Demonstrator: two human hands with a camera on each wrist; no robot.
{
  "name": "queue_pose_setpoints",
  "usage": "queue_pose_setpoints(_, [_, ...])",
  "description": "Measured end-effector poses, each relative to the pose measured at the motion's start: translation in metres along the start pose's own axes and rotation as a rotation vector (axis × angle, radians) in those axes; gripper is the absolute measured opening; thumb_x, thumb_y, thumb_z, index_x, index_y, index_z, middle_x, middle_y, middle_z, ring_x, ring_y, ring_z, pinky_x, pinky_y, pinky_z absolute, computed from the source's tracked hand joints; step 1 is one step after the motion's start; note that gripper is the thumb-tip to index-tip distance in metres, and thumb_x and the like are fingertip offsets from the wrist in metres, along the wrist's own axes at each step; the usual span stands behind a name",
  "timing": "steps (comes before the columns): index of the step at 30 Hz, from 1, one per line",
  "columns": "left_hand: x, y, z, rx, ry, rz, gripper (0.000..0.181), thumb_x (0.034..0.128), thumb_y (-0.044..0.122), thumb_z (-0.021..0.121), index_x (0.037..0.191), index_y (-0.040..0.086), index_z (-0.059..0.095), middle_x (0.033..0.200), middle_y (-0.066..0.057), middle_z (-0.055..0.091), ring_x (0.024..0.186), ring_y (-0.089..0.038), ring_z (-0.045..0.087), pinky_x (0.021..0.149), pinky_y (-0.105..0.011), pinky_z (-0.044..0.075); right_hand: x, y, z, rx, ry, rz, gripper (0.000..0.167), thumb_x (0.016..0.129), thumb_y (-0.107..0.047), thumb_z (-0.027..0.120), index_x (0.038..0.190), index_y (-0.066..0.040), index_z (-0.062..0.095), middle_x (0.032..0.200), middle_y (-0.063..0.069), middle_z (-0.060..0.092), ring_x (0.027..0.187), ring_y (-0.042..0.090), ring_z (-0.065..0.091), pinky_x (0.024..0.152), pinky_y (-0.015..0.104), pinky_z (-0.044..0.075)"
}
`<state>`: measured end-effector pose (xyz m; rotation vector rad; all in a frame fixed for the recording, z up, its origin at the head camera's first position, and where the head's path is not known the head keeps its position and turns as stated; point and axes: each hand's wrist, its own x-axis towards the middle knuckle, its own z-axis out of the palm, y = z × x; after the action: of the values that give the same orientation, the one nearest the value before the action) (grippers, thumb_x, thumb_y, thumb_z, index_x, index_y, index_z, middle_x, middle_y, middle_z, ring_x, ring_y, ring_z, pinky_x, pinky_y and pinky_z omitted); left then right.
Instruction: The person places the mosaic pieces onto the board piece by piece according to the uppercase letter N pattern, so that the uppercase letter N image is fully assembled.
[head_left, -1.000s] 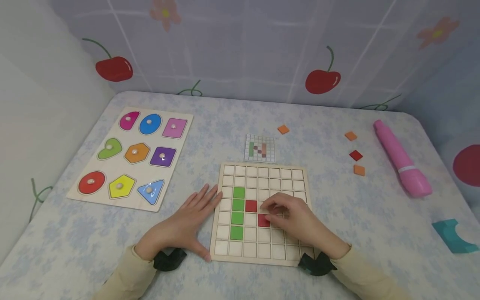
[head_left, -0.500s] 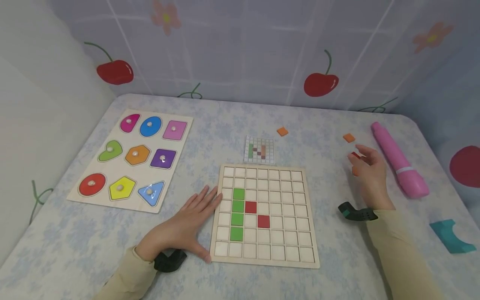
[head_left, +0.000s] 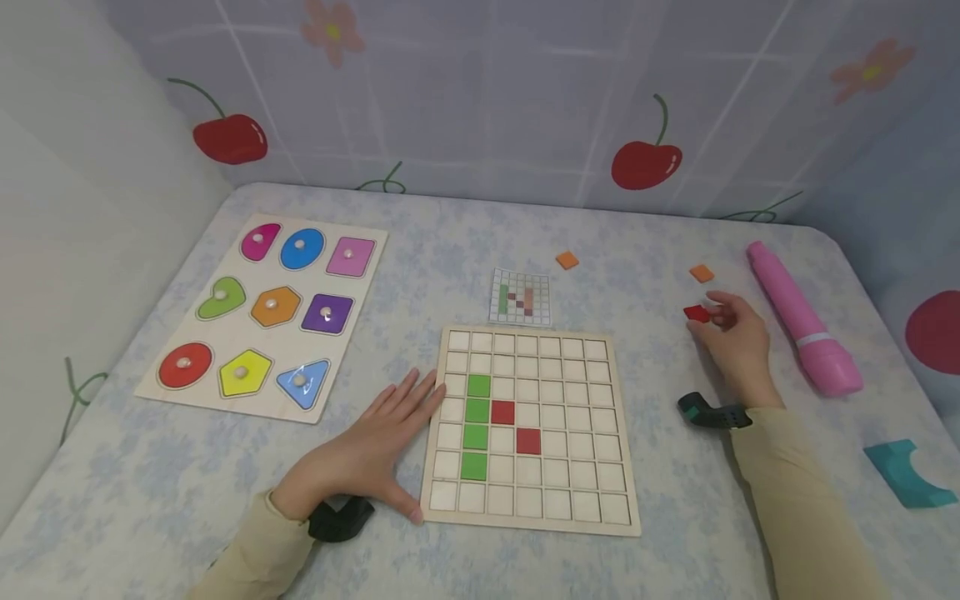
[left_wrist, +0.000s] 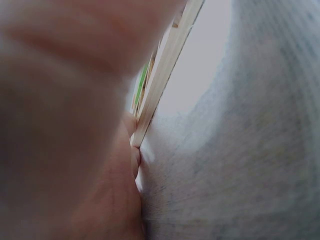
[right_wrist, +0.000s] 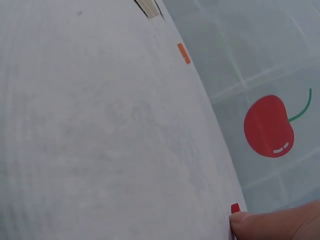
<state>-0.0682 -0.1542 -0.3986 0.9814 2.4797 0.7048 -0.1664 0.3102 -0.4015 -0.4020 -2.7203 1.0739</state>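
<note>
Between thumb and fingertips, the right hand [head_left: 738, 346] pinches a red square tile [head_left: 697, 313] at the right of the table; the right wrist view shows the tile [right_wrist: 235, 207] beside a fingertip [right_wrist: 242, 218]. The wooden grid board [head_left: 570, 529] carries a column of several green tiles [head_left: 476, 410] and two red tiles, one [head_left: 502, 412] higher and left of the other [head_left: 528, 442]. Spread flat, the left hand [head_left: 367, 454] touches the board's left edge with fingertips and thumb; in the left wrist view its skin [left_wrist: 60, 125] covers much of the board's edge [left_wrist: 167, 65].
A printed pattern card [head_left: 520, 297] lies behind the board. Orange tiles [head_left: 567, 260] [head_left: 702, 273] are farther back. At left is a shape puzzle [head_left: 300, 408]; at right are a pink bottle-like object [head_left: 806, 333] and a teal curved piece [head_left: 903, 475].
From the board, the right hand has moved right to the loose tiles and taken hold of the red one, now shifted slightly left. The left hand stays at the board's edge.
</note>
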Motion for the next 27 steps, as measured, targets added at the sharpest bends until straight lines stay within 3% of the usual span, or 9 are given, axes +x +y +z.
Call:
queue_pose_setpoints(6, [0.0, 0.001, -0.001, 0.008, -0.002, -0.004, 0.138, 0.0518, 0.068, 0.077, 0.151, 0.006, 0.003, 0.155, -0.009, -0.009, 0.138, -0.025, -0.015, 0.108, -0.048, -0.001, -0.002, -0.003, 0.001, -0.02, 0.026, -0.008, 0.046, 0.092, -0.017, 0.06, 0.134, -0.001, 0.049, 0.115, 0.02, 0.056, 0.101, 0.028, 0.048, 0.077, 0.027, 0.037])
queue_pose_setpoints(18, [0.0, 0.0, 0.001, 0.001, 0.003, 0.005, 0.137, 0.0525, 0.066, 0.078, 0.15, 0.005, 0.004, 0.155, -0.01, -0.008, 0.138, -0.026, -0.014, 0.108, -0.048, -0.001, -0.008, -0.014, -0.006, 0.074, -0.038, 0.111, 0.048, 0.093, -0.028, 0.056, 0.137, -0.008, 0.05, 0.124, 0.014, 0.052, 0.103, 0.018, 0.048, 0.071, 0.015, 0.04])
queue_pose_setpoints(21, [0.0, -0.001, 0.001, 0.005, 0.008, 0.015, 0.137, 0.0527, 0.067, 0.078, 0.15, 0.004, 0.004, 0.155, -0.011, -0.007, 0.138, -0.026, -0.014, 0.108, -0.049, 0.0, -0.009, -0.012, -0.005, 0.124, -0.026, 0.078, 0.047, 0.091, -0.029, 0.061, 0.134, -0.011, 0.054, 0.124, 0.01, 0.055, 0.101, 0.014, 0.051, 0.071, 0.013, 0.043])
queue_pose_setpoints(27, [-0.001, -0.002, 0.002, 0.003, 0.027, 0.038, 0.136, 0.0529, 0.065, 0.079, 0.15, 0.003, 0.006, 0.155, -0.013, -0.005, 0.139, -0.029, -0.011, 0.107, -0.052, 0.001, -0.009, 0.015, 0.01, 0.169, -0.044, -0.093, 0.042, 0.086, -0.039, 0.066, 0.127, -0.029, 0.061, 0.119, -0.002, 0.058, 0.098, 0.011, 0.053, 0.072, 0.014, 0.045])
